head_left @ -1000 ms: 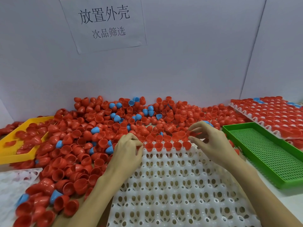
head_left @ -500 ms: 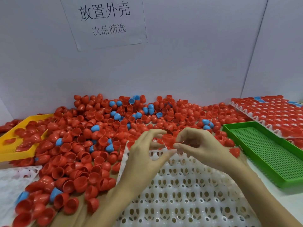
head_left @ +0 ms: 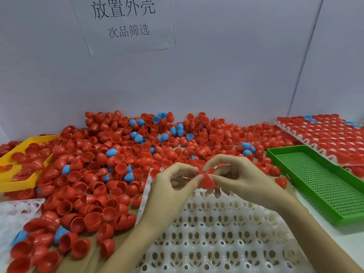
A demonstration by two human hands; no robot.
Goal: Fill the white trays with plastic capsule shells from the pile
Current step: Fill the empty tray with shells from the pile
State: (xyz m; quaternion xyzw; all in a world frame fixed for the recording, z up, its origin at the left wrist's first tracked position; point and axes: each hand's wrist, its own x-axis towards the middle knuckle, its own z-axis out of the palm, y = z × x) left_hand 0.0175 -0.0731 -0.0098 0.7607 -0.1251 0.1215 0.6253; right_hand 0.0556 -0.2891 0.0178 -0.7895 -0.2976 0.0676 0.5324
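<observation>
A white tray [head_left: 216, 239] with rows of holes lies in front of me. Behind and left of it spreads a big pile of red capsule shells [head_left: 118, 154] with a few blue ones mixed in. My left hand [head_left: 169, 192] and my right hand [head_left: 240, 178] meet above the tray's far edge. Between their fingertips they pinch a red shell [head_left: 206, 181], held point up. The tray's far row is hidden behind my hands.
A green perforated tray [head_left: 323, 186] lies to the right. Behind it stands a white tray [head_left: 303, 140] filled with red shells. A yellow tray [head_left: 23, 160] holding shells sits at the left, and another white tray's corner [head_left: 17, 211] shows at the lower left.
Both hands left the tray's far row and came together over the tray. They now hold one red shell between them, closer to me and higher.
</observation>
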